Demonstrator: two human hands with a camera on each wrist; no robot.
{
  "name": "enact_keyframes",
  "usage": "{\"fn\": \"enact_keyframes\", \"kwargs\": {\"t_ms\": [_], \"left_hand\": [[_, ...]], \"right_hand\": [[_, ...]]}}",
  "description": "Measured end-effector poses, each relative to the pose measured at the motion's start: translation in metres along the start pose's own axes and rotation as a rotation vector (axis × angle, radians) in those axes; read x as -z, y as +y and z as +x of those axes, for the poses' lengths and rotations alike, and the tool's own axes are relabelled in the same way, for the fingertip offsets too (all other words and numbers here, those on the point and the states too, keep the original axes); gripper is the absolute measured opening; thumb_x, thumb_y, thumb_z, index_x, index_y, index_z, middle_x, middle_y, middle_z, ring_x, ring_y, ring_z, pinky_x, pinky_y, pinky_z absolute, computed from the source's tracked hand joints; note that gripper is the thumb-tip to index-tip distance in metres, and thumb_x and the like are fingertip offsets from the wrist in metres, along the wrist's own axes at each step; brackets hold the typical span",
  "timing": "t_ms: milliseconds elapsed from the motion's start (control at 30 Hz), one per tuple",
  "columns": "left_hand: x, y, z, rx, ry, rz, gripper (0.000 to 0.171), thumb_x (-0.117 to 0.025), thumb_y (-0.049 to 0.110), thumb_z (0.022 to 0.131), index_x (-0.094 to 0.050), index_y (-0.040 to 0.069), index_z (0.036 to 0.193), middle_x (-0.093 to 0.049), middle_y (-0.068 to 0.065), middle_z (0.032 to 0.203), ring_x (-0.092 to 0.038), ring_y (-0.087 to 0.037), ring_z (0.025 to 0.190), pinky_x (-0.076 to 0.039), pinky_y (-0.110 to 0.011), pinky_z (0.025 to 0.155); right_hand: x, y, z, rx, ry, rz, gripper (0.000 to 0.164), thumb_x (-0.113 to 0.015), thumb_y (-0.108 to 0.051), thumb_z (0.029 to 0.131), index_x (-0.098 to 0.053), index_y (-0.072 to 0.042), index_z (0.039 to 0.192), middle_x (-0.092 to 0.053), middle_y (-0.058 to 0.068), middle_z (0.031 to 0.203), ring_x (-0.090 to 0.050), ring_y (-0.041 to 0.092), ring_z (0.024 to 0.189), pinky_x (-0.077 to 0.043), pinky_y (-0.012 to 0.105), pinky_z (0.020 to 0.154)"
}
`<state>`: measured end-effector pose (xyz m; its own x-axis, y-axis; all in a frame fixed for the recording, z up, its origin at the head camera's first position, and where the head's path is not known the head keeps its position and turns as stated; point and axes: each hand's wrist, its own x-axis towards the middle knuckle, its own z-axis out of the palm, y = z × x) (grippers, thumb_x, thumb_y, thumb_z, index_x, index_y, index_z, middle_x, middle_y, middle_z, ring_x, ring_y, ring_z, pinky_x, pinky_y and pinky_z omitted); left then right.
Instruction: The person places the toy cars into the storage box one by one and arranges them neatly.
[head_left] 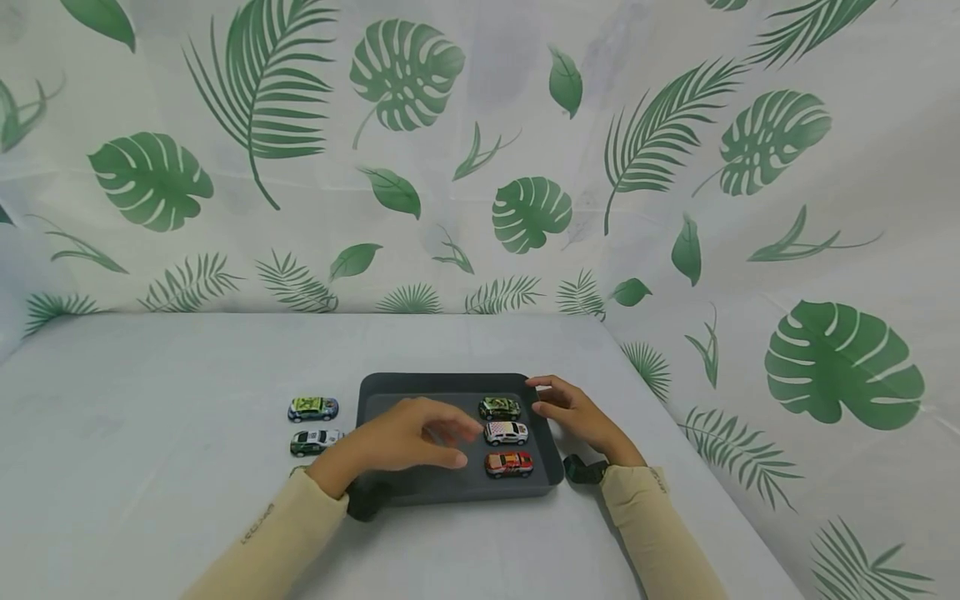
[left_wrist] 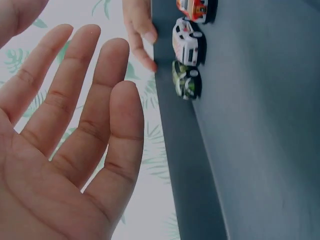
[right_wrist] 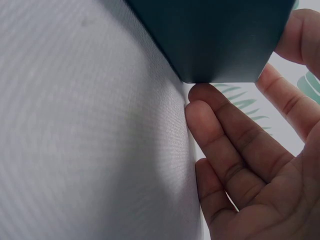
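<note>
My left hand (head_left: pixel 405 435) hovers over the dark grey tray (head_left: pixel 442 498), fingers loosely extended and nothing held. In the left wrist view its palm and fingers (left_wrist: pixel 92 130) show bare. Along the tray's right side, three toy cars sit in a column: a dark green patterned toy car (head_left: pixel 499 407), a white toy car (head_left: pixel 506 432) and a red-orange toy car (head_left: pixel 509 464). My right hand (head_left: pixel 581 421) rests against the tray's outer right wall near the far corner. Its relaxed fingertips touch the wall (right_wrist: pixel 215 45) in the right wrist view.
Left of the tray stand a yellow-green and blue toy car (head_left: pixel 312 408) and a white and dark green toy car (head_left: pixel 315 442). My left forearm mostly hides a greenish thing below them. A white cloth (head_left: pixel 150 433) covers the table, with a leaf-patterned curtain (head_left: pixel 480 150) behind.
</note>
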<state>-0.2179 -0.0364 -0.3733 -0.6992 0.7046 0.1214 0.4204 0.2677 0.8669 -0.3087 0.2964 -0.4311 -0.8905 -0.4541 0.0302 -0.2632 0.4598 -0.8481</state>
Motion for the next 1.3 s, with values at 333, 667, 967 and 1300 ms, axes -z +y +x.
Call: {"fn": "enact_keyframes", "kwargs": {"t_ms": [333,667,967,1300], "left_hand": [[0.017,-0.002,-0.021,0.018,0.046,0.021,0.039,-0.072,0.024,0.093,-0.066,0.012,0.130,-0.067,-0.004,0.125,-0.063,-0.020,0.113,-0.052,-0.030,0.092],[0.031,-0.004,-0.039,0.029,0.060,-0.031,0.042,-0.071,0.024,0.095,-0.063,0.013,0.134,-0.065,-0.005,0.127,-0.059,-0.026,0.120,-0.048,-0.039,0.100],[0.049,-0.004,-0.053,0.023,0.116,0.010,0.040,-0.069,0.024,0.096,-0.062,0.013,0.134,-0.066,-0.004,0.125,-0.062,-0.021,0.116,-0.048,-0.043,0.098],[0.073,-0.003,-0.068,0.085,0.201,0.013,0.044,-0.068,0.028,0.096,-0.060,0.014,0.137,-0.062,-0.011,0.132,-0.060,-0.026,0.118,-0.052,-0.039,0.090]], "right_hand": [[0.001,0.001,0.000,-0.004,0.000,-0.008,0.043,-0.061,-0.022,0.101,-0.052,-0.011,0.141,-0.057,0.022,0.136,-0.055,0.038,0.125,-0.038,0.060,0.105],[0.001,0.001,0.000,0.009,-0.003,-0.004,0.043,-0.061,-0.020,0.101,-0.051,-0.008,0.141,-0.057,0.024,0.134,-0.056,0.038,0.122,-0.043,0.057,0.102],[0.000,-0.001,-0.001,-0.001,-0.001,0.000,0.044,-0.061,-0.021,0.100,-0.051,-0.008,0.141,-0.058,0.022,0.135,-0.055,0.038,0.125,-0.036,0.061,0.106],[0.000,-0.002,-0.002,-0.024,0.003,-0.017,0.045,-0.062,-0.022,0.100,-0.050,-0.009,0.142,-0.058,0.021,0.135,-0.055,0.038,0.125,-0.032,0.064,0.108]]}}
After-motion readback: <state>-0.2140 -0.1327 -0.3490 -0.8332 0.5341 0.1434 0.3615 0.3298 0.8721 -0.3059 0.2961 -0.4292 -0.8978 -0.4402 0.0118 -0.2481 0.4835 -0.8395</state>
